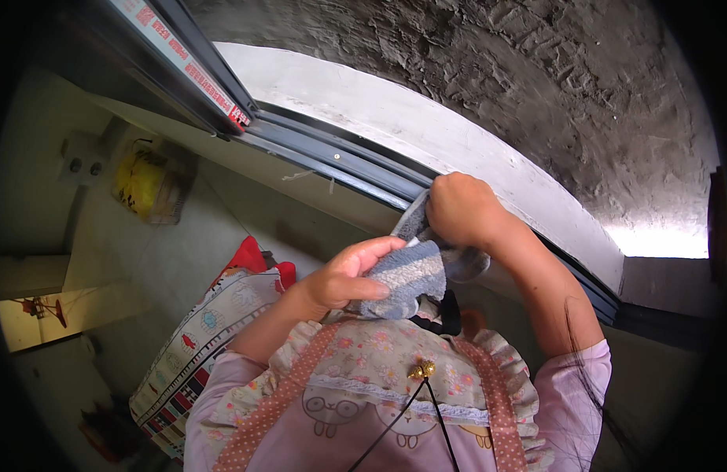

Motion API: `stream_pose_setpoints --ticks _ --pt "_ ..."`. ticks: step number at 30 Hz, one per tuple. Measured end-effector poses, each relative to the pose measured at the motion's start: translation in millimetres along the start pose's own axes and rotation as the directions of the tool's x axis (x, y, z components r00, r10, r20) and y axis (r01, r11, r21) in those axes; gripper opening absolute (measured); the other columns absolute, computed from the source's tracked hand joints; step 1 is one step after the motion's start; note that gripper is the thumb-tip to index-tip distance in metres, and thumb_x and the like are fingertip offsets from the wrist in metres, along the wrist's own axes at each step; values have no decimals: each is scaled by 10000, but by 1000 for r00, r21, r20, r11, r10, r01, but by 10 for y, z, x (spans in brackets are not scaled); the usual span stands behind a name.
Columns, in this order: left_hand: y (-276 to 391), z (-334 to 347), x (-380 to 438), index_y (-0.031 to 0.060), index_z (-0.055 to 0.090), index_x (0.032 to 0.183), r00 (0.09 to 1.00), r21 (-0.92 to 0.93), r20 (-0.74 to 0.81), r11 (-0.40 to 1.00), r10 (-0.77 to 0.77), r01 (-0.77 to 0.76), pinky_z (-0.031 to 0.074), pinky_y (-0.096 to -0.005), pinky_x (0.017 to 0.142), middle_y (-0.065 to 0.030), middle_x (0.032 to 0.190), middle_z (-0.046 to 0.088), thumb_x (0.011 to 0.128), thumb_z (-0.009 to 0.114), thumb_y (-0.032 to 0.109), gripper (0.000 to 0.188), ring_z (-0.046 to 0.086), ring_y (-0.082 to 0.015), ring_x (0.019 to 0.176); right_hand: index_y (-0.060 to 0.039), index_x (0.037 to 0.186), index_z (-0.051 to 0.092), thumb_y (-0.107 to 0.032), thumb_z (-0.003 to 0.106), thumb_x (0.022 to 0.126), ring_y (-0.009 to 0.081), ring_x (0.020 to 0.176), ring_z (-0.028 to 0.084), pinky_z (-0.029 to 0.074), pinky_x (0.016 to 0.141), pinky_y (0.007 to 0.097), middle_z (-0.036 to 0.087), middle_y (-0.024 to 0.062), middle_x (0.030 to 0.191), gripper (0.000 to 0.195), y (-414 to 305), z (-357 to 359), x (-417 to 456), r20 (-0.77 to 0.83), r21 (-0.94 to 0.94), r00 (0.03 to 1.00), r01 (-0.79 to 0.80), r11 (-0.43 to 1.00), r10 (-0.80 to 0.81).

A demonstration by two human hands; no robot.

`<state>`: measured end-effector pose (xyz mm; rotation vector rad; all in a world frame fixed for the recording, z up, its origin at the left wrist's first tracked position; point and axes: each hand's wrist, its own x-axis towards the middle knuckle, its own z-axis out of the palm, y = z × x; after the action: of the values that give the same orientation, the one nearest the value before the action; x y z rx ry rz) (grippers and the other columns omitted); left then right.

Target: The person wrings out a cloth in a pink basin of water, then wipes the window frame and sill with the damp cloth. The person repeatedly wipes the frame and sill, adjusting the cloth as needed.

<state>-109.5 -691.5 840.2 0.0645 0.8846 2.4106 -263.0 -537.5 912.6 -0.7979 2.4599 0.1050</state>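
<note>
A grey cloth (407, 274) with pale stripes hangs in folds between my two hands, in front of my apron (375, 348). My left hand (345, 276) pinches the near part of it between thumb and fingers. On the far part, my right hand (460, 206) is closed in a fist, right at the dark metal window track (340, 154). Part of the cloth lies against the track's near edge below that fist. Whether the right fingers press into the channel is hidden by the back of the hand.
Beyond the track run a white sill (340, 88) and a rough cement wall (516, 71). A window sash (180, 59) with a printed strip stands at upper left. Below are a patterned fabric bag (204, 330) and a clear bin (157, 189) holding yellow plastic, near a wall socket (83, 165).
</note>
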Motion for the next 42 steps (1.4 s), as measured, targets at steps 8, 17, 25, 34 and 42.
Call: stream_pose_setpoints --ticks 8,17,25,34,42 --pt "49 -47 -126 -48 347 1400 981 -31 -144 991 127 -132 379 -354 1075 -152 1306 544 727 639 74 743 534 -228 1224 7 916 726 -120 599 768 351 936 691 553 815 413 701 226 968 232 -680 -166 468 -106 209 993 71 975 -50" --pt "106 -116 -260 -77 362 1380 950 -64 -208 966 234 -252 422 -384 1051 -205 1291 554 657 651 129 805 578 -276 1178 18 1024 664 -205 510 941 389 841 659 506 786 430 668 260 881 283 -185 -18 286 -553 636 830 479 605 -76" --pt "-168 -131 49 -37 378 1388 998 -79 40 996 -42 45 367 -347 1068 -140 1340 521 801 615 57 640 500 -207 1244 25 1189 561 -206 669 873 76 700 496 424 612 248 595 45 800 407 1088 223 -1322 -196 825 939 3 564 281" --pt "-584 376 970 -9 400 1364 898 364 328 917 -293 167 349 -300 1047 -77 1278 520 858 617 33 553 462 -134 1203 -32 979 622 -167 650 832 334 704 641 501 647 416 655 186 750 202 1876 955 -2063 -460 342 600 -561 754 655" --pt "-639 449 1030 -20 415 1364 912 314 227 912 -342 264 344 -316 1052 -95 1295 534 818 638 59 594 479 -162 1218 -7 775 625 -135 554 822 395 713 662 532 659 491 667 218 740 154 1891 1274 -1910 -496 99 624 -650 753 604"
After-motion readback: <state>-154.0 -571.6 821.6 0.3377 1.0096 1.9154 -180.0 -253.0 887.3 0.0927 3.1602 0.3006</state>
